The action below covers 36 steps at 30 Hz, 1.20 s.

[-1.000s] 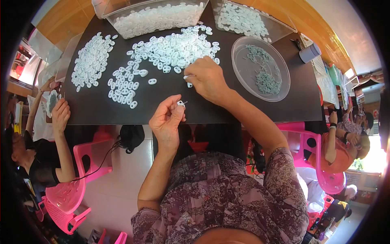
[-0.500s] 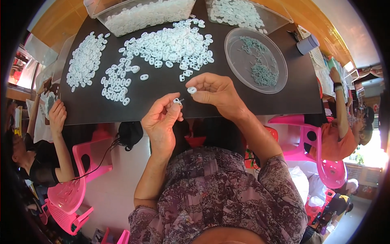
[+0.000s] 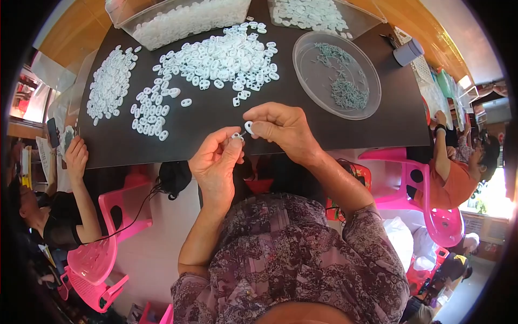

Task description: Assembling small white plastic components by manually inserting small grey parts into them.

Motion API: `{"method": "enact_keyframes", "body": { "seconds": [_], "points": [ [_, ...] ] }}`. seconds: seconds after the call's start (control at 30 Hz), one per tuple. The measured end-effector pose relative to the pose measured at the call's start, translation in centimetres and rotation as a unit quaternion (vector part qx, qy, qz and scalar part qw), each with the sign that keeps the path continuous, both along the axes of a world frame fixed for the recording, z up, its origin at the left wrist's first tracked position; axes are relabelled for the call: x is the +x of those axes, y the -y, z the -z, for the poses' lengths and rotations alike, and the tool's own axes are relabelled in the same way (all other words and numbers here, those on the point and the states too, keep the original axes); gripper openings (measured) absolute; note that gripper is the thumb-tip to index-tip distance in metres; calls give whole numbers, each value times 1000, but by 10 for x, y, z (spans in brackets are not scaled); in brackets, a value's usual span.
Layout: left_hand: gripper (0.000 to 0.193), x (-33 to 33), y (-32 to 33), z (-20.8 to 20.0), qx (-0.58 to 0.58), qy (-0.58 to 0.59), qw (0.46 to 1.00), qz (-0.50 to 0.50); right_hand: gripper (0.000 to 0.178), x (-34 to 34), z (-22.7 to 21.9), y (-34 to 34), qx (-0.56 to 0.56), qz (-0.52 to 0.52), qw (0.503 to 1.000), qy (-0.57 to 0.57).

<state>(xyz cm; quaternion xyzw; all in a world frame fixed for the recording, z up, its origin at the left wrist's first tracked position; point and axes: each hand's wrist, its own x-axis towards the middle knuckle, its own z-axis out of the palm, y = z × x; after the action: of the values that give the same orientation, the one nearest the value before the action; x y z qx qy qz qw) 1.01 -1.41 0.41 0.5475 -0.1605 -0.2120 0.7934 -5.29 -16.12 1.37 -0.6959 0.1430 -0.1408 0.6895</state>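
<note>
Just past the table's near edge, my left hand (image 3: 213, 170) pinches a small white plastic piece (image 3: 236, 136) between thumb and fingertips. A thin pin sticks out of it toward the right. My right hand (image 3: 285, 131) grips an oval white plastic piece (image 3: 248, 127) with holes, tilted on edge, up against the pin's end. Fingers partly cover both pieces, so I cannot tell how far the pin enters the oval one. Beyond my hands lies a large heap of white oval pieces (image 3: 221, 59). At the right, a round clear tray (image 3: 318, 86) carries many thin grey-green pins (image 3: 349, 96).
Clear bins (image 3: 121, 22) of white pieces line the far edge of the dark table (image 3: 205, 116). A flatter pile (image 3: 109, 83) lies at the left, and a grey cylinder (image 3: 408, 52) at the far right. Other people sit left and right; one person's hand (image 3: 76, 154) rests by the left edge.
My right hand has brought the oval piece left and down to the pin in my left hand's piece, turning it on edge. Before, the two pieces were apart.
</note>
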Motion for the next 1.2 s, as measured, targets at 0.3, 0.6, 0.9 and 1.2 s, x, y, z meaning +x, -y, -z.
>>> {"method": "enact_keyframes", "body": {
  "seconds": [0.3,0.6,0.9,1.2],
  "points": [
    [13,-1,-1,2,20,7,1000,-11,15,-1,3,-10,-27,37,998,35],
    [12,-1,-2,2,27,1,999,-20,14,-1,6,-15,-78,40,996,35],
    [12,-3,-2,5,20,-6,999,-25,12,1,9,-25,-32,61,997,28],
    [19,-6,2,10,3,14,999,-45,10,-1,14,-30,-156,82,982,63]
  ]
}}
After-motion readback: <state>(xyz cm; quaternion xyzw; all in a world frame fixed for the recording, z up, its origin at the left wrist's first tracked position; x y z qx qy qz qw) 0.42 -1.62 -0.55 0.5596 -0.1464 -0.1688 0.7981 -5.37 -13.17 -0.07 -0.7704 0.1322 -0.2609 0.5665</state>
